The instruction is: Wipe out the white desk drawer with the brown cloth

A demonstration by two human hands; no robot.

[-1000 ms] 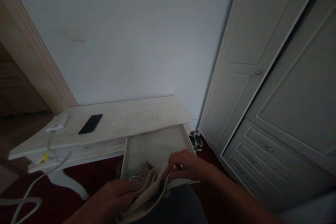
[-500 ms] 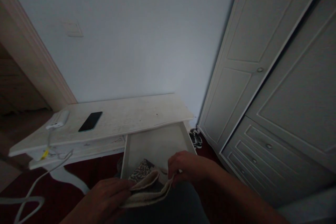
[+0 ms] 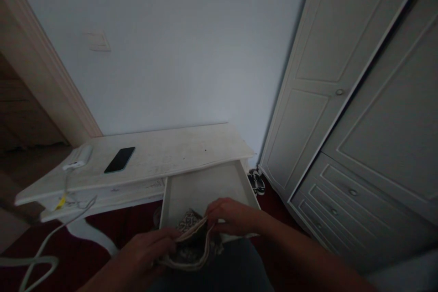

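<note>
A dark-and-pale patterned cloth (image 3: 191, 252) with light hemmed edges is held in front of my body, over the near end of an open drawer (image 3: 205, 185). My left hand (image 3: 148, 251) grips its left edge, fingers closed on the fabric. At the upper right edge, my right hand (image 3: 227, 216) pinches the hem. Between the hands the layers gape apart and curve. Whether it is a folded cloth or a pouch I cannot tell. My hands hide parts of it.
The drawer juts from a white table (image 3: 171, 150) against the wall. On the table lie a phone (image 3: 119, 159) and a white power strip (image 3: 78, 157), its cable (image 3: 43, 246) hanging down at left. Shoes (image 3: 256, 181) sit by the wardrobe (image 3: 297, 123) at right.
My right hand has shifted left, bringing its edge of the cloth closer to my left hand. The cloth's layers are bunched narrower and gape more. The view has shifted slightly.
</note>
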